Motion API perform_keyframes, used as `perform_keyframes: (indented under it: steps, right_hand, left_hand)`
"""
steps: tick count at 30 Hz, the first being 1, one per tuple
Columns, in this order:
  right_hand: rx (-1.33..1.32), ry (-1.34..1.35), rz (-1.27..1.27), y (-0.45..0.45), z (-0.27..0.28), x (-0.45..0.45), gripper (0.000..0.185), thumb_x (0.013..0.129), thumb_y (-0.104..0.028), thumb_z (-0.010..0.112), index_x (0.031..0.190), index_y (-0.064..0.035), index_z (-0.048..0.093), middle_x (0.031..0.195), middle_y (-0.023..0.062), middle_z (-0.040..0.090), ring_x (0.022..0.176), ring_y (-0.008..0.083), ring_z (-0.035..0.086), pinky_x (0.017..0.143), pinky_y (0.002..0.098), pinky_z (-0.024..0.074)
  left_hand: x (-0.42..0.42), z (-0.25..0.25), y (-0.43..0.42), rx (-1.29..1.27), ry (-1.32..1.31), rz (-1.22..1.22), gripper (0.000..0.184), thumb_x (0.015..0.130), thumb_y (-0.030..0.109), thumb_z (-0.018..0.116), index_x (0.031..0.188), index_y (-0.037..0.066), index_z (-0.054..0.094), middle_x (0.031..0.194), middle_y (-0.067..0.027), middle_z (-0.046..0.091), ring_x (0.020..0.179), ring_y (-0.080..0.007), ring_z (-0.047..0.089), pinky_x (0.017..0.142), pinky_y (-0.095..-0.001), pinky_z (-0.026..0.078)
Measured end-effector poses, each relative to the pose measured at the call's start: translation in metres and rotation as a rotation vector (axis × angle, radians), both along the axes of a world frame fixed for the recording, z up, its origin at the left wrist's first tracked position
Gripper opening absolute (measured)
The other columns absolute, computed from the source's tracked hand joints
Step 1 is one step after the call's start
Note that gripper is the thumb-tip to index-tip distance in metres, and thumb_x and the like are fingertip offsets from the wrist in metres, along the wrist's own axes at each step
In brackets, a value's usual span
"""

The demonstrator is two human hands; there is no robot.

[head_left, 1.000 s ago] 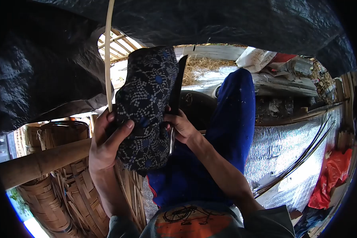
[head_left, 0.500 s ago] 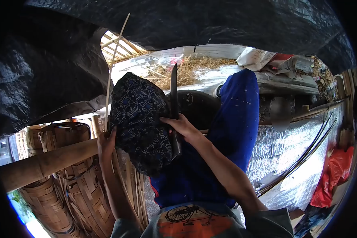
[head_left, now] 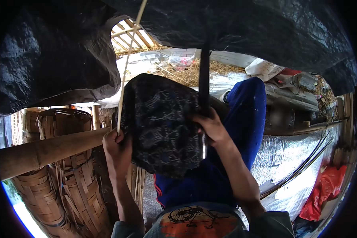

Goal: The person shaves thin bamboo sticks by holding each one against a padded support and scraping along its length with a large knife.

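A dark patterned cloth (head_left: 162, 123) with pale dotted motifs and a few blue spots hangs between the two hands, in front of the person's lap; it is slightly blurred. The left hand (head_left: 118, 144) is closed at the cloth's left edge, gripping a thin pale bamboo strip (head_left: 127, 67) that rises in a slant past the upper border of the view. The right hand (head_left: 214, 129) grips the cloth's right edge together with a dark-bladed knife (head_left: 204, 79), its blade pointing up. Beneath the cloth are blue trousers (head_left: 246, 119), one knee raised on the right, and below them a shirt with a bicycle print (head_left: 198, 222). A thick bamboo pole (head_left: 51, 152) reaches in from the left toward the left wrist, crossing in front of woven bamboo baskets (head_left: 39, 194). On the right, dark slender strips (head_left: 292, 177) lie across silvery foil sheeting (head_left: 277, 154), with a red plastic bag (head_left: 325, 190) farther out. Straw (head_left: 222, 68) is scattered beyond the cloth, and black plastic sheeting (head_left: 246, 23) spans the top.
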State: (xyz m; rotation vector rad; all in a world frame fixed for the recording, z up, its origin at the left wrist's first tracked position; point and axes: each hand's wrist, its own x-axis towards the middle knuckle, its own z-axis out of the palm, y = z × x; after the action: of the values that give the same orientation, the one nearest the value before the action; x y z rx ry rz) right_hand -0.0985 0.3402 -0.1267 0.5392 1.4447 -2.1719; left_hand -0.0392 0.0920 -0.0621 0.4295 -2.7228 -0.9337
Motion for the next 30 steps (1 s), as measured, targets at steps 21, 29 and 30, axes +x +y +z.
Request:
perform_keyframes:
  steps: [21, 29, 30]
  right_hand:
    - [0.376, -0.216, -0.517, 0.225, -0.018, 0.075, 0.018, 0.079, -0.013, 0.067, 0.093, -0.0039, 0.061, 0.071, 0.0013, 0.058, 0.053, 0.0084, 0.051, 0.045, 0.0230, 0.0394]
    - [0.465, -0.120, -0.555, 0.226, -0.014, 0.078, 0.018, 0.080, -0.015, 0.068, 0.089, -0.0032, 0.058, 0.070, 0.0009, 0.056, 0.055, 0.0078, 0.053, 0.044, 0.0204, 0.0396]
    - [0.489, -0.118, -0.572, 0.227, -0.016, 0.080, 0.028, 0.082, -0.017, 0.067, 0.103, 0.0002, 0.058, 0.072, 0.0008, 0.055, 0.055, 0.0070, 0.052, 0.045, 0.0203, 0.0407]
  left_hand:
    - [-0.074, -0.067, 0.174, 0.529, -0.977, -0.502, 0.035, 0.098, 0.031, 0.046, 0.102, 0.000, 0.062, 0.056, -0.0064, 0.049, 0.057, -0.0163, 0.063, 0.047, -0.0331, 0.052]
    - [-0.067, -0.021, 0.150, 0.169, -0.224, -0.619, 0.013, 0.098, 0.014, 0.048, 0.096, 0.001, 0.047, 0.065, -0.0170, 0.054, 0.050, -0.0368, 0.051, 0.049, -0.0415, 0.039]
    - [-0.069, -0.014, 0.155, 0.099, -0.151, -0.630, 0.011, 0.098, 0.012, 0.047, 0.099, 0.002, 0.045, 0.066, -0.0158, 0.055, 0.047, -0.0338, 0.050, 0.048, -0.0397, 0.039]
